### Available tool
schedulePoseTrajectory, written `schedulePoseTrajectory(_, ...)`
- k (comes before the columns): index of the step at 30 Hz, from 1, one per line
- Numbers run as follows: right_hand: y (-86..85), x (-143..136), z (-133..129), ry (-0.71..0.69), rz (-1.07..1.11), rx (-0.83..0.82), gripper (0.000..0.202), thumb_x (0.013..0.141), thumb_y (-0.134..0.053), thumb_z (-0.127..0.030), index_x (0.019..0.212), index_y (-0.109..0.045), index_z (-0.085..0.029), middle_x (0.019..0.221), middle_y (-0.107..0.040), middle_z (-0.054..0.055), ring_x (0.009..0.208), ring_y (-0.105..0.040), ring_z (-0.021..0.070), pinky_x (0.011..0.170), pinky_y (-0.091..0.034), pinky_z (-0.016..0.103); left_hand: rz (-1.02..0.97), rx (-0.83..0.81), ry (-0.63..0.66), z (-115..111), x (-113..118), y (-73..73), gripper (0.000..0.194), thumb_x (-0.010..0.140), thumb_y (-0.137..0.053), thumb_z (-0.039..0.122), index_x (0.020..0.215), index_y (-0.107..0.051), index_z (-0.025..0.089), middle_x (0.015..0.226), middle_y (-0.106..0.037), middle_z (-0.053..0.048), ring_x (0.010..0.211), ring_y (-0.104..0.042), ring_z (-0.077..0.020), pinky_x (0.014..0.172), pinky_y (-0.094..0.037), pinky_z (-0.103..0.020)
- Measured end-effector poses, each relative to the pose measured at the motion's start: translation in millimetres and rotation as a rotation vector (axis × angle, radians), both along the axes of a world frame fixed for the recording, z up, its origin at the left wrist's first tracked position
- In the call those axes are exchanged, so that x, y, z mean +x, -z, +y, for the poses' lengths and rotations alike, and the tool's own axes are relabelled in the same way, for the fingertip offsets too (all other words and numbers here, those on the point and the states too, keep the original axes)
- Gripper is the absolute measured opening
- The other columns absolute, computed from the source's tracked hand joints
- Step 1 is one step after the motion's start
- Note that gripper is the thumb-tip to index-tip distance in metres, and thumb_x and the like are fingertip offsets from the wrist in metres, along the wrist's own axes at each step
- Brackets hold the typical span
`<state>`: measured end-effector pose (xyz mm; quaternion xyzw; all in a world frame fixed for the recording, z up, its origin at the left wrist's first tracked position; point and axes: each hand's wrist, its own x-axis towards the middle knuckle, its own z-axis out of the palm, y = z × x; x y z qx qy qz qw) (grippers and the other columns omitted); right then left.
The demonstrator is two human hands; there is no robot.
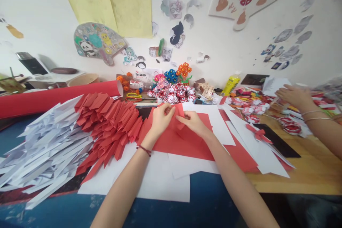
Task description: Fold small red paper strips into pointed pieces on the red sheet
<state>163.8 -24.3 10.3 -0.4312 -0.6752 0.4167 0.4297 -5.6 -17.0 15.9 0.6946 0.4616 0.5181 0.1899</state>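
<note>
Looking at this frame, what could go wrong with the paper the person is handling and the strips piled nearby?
The red paper between the left hand and right hand might crease crookedly if either grip slips. The left arm could brush the red folded strips beside it and scatter them. The loose white sheet beneath might shift too.

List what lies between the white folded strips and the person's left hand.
Head view: from the white folded strips, first the red folded strips, then part of the red sheet, up to the left hand.
</note>
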Motion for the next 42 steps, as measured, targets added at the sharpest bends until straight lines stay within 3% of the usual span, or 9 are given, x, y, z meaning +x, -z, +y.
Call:
schedulePoseTrajectory(3,1.4,-1,2,0.092,-0.038,0.089,0.051,0.078,-0.065,-0.057,0.057,-0.037,-0.021,0.057,-0.032,-0.005,0.054,-0.028,0.009,0.049,-0.02,0.025,0.061,-0.006,0.016,-2,1,0.6,0.023,0.089,-0.055,0.034,0.071,-0.058,0.019,0.064,-0.059,0.002,0.058,-0.051,-0.0123,0.059,-0.033,-0.024)
schedulePoseTrajectory(5,1.7,-1,3,0.117,-0.067,0.12,0.054,0.078,-0.064,-0.059,0.057,-0.031,-0.022,0.058,-0.027,-0.005,0.055,-0.023,0.0089,0.05,-0.017,0.026,0.105,0.035,-0.053,-5,1,0.8,0.019,0.089,-0.055,0.032,0.076,-0.06,0.02,0.068,-0.062,0.001,0.061,-0.052,-0.0134,0.06,-0.033,-0.025)
schedulePoseTrajectory(9,0.9,-2,0,0.069,-0.076,0.099,0.054,0.08,-0.062,-0.059,0.059,-0.028,-0.022,0.061,-0.024,-0.005,0.056,-0.021,0.009,0.051,-0.015,0.026,0.277,0.245,-0.218,-13,2,-1.2,0.014,0.091,-0.055,0.027,0.08,-0.061,0.02,0.078,-0.064,-0.004,0.074,-0.056,-0.0174,0.069,-0.034,-0.029)
schedulePoseTrajectory(14,-0.3,-2,-1,0.064,-0.078,0.116,0.055,0.08,-0.062,-0.058,0.059,-0.027,-0.022,0.061,-0.023,-0.005,0.057,-0.02,0.0088,0.051,-0.014,0.026,0.433,0.397,-0.211,-19,3,-6.8,0.019,0.094,-0.052,0.027,0.082,-0.066,0.021,0.091,-0.068,-0.007,0.088,-0.056,-0.0208,0.08,-0.033,-0.035)
schedulePoseTrajectory(18,0.3,0,2,0.08,-0.107,0.127,0.052,0.081,-0.063,-0.053,0.058,-0.029,-0.021,0.06,-0.023,-0.005,0.057,-0.021,0.0086,0.051,-0.014,0.026,0.207,0.271,-0.107,-11,0,-10.3,0.023,0.093,-0.056,0.036,0.079,-0.067,0.021,0.091,-0.069,-0.004,0.088,-0.057,-0.0187,0.082,-0.037,-0.034)
schedulePoseTrajectory(24,0.2,2,1,0.057,-0.097,0.088,0.042,0.081,-0.063,-0.047,0.059,-0.043,-0.018,0.06,-0.032,-0.004,0.056,-0.028,0.0091,0.051,-0.018,0.025,-0.176,-0.034,0.138,7,-7,-2.2,0.023,0.084,-0.065,0.04,0.08,-0.069,0.018,0.083,-0.07,-0.003,0.073,-0.059,-0.0139,0.066,-0.042,-0.025)
schedulePoseTrajectory(32,-3.3,1,-1,0.014,-0.084,0.091,0.038,0.08,-0.062,-0.048,0.063,-0.054,-0.015,0.062,-0.041,-0.002,0.058,-0.033,0.0099,0.052,-0.024,0.024,-0.2,-0.167,0.256,7,-6,-0.1,0.027,0.082,-0.067,0.042,0.078,-0.071,0.016,0.079,-0.071,-0.004,0.072,-0.06,-0.0138,0.066,-0.042,-0.024)
schedulePoseTrajectory(42,-6.1,1,-4,0.011,-0.052,0.09,0.038,0.079,-0.063,-0.051,0.065,-0.055,-0.016,0.064,-0.043,-0.002,0.059,-0.034,0.0102,0.053,-0.026,0.024,-0.196,-0.177,0.252,7,-6,-0.1,0.025,0.08,-0.067,0.039,0.077,-0.071,0.014,0.078,-0.071,-0.004,0.07,-0.059,-0.0139,0.066,-0.042,-0.025)
